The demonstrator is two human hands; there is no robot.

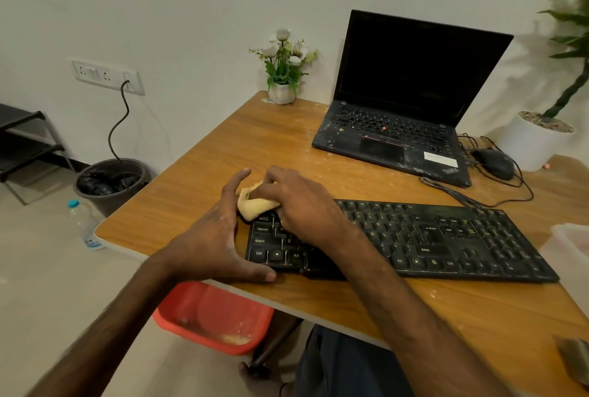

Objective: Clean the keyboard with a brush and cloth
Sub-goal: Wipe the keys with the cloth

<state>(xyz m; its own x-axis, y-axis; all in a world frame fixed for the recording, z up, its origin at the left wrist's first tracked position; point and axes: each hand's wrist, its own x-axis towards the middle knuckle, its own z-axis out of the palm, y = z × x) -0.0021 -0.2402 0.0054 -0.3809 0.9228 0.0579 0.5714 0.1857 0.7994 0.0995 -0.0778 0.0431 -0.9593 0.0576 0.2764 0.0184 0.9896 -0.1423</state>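
The right hand (299,202) bunches the yellow cloth (255,205) under curled fingers and presses it on the keyboard (446,237) at its ten o'clock corner, likely to rub grime off those keys. The left hand (207,237), spread wide, braces the nine o'clock end, thumb along the near edge, seemingly to stop it sliding on the worktop (197,180). Both forearms reach in from six o'clock.

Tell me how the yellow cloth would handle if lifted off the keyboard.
Probably floppy: the cloth is bunched into soft folds under the right hand. Likely light, since that hand alone gathers it. It should not roll; it lies slumped at the keyboard corner.
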